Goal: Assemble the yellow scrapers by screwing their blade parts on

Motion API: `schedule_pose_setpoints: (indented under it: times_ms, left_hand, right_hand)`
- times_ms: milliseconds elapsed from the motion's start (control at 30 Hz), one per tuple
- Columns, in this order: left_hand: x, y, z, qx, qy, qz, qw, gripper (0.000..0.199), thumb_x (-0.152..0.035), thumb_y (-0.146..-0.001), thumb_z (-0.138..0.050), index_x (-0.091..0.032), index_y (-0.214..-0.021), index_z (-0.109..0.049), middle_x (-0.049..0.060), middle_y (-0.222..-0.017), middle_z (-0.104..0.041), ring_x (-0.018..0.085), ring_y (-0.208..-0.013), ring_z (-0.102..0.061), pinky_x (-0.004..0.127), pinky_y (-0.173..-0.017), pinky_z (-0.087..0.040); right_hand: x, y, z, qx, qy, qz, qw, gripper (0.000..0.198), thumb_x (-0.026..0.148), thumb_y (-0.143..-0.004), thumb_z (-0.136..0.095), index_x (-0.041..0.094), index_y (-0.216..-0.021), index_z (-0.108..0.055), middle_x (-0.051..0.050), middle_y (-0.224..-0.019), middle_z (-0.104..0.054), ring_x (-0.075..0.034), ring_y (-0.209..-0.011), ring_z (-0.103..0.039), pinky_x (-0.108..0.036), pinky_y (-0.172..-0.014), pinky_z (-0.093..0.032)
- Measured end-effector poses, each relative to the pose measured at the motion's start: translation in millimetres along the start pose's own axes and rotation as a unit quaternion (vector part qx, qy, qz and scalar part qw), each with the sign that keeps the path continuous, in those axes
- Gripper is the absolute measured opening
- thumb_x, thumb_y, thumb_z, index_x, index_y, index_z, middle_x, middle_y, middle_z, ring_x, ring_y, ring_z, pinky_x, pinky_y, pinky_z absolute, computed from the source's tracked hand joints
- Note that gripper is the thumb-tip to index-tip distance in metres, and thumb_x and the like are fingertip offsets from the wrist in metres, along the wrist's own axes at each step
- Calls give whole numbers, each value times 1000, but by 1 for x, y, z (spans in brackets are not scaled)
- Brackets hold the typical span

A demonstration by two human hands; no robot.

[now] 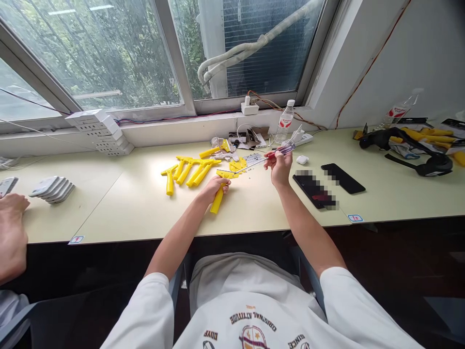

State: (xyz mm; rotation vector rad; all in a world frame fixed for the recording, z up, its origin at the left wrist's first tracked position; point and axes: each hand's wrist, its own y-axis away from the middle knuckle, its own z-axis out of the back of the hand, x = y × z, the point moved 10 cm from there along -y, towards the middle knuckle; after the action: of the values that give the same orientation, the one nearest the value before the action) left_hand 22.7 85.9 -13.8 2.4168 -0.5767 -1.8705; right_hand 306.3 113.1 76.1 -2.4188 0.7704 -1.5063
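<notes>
- Pale table (pixel 141 213) under the window, its top carrying all the work; across the seam to the left, a co-worker's hand (pixel 12 213), apart from this.
- Row of yellow scrapers (pixel 196 170) lying left and beyond, overlapping, grips pointing back toward the seated person. Same T shape as the one in hand.
- Left hand (pixel 215 188): closed, fingers wrapped round the upper grip of one yellow plastic scraper (pixel 217 201), just below the crosspiece. The scraper is over the table in front of the person, grip end toward the body, head away.
- Handling, my judgement: light, moulded, fairly stiff; smooth enough to twist under turning force. Best hold is high on the grip, close under the head, as now; the tail end would give poor leverage. Keep fingers off the front edge in case it's sharp.
- Right hand (pixel 281 167): fingers closed about the clear purplish handle of a long screwdriver (pixel 256 164), shaft slanting down to the scraper's head. Slim, rigid, easily steered from the handle. Whether the tip is seated I can't make out from here.
- Yellow flat pieces (pixel 238 166) behind the head; thin-looking, probably best lifted by their edges.
- Tiny loose bits (pixel 249 177), perhaps screws; fingertip work, easily lost.
</notes>
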Motion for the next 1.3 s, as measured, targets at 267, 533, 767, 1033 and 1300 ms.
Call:
schedule_pose_setpoints:
  times_ms: [267,533,767,1033,1300]
  left_hand:
    - [0,0,0,-12,2,3,1000,23,-9,-85,-76,-20,-95,-57,4,-84,-70,9,-56,-54,26,-53,-44]
    - [1,0,0,-9,3,3,1000,23,-8,-85,-74,-20,-95,-57,4,-84,-70,9,-56,-55,25,-53,-46]
    - [0,0,0,-10,4,1,1000,25,-8,-85,-76,-20,-94,-57,4,-84,-69,9,-56,-54,25,-53,-45]
    - [2,-2,1,-14,-15,0,1000,23,-9,-87,-75,-20,-94,-57,5,-86,-71,9,-57,-55,25,-54,-46]
    - [7,-5,6,-31,-77,0,997,29,-13,-88,-84,-21,-95,-57,4,-85,-70,11,-58,-58,27,-59,-50]
  right_hand:
    - [-2,2,-4,20,11,16,1000,39,53,-97,-73,32,-109,-42,6,-83,-75,-14,-52,-63,-27,-44,-52]
    - [-3,4,-7,30,30,21,999,39,54,-99,-72,33,-110,-42,6,-85,-74,-14,-52,-63,-28,-44,-53]
    - [-2,7,-8,25,41,25,999,38,54,-99,-72,33,-111,-43,6,-85,-74,-14,-52,-63,-28,-44,-54]
    - [2,11,-13,28,54,33,998,37,53,-100,-73,33,-111,-44,7,-85,-73,-13,-53,-64,-28,-44,-56]
    - [17,21,-26,71,66,33,995,35,48,-96,-79,32,-108,-51,3,-98,-74,-12,-57,-66,-29,-47,-59]
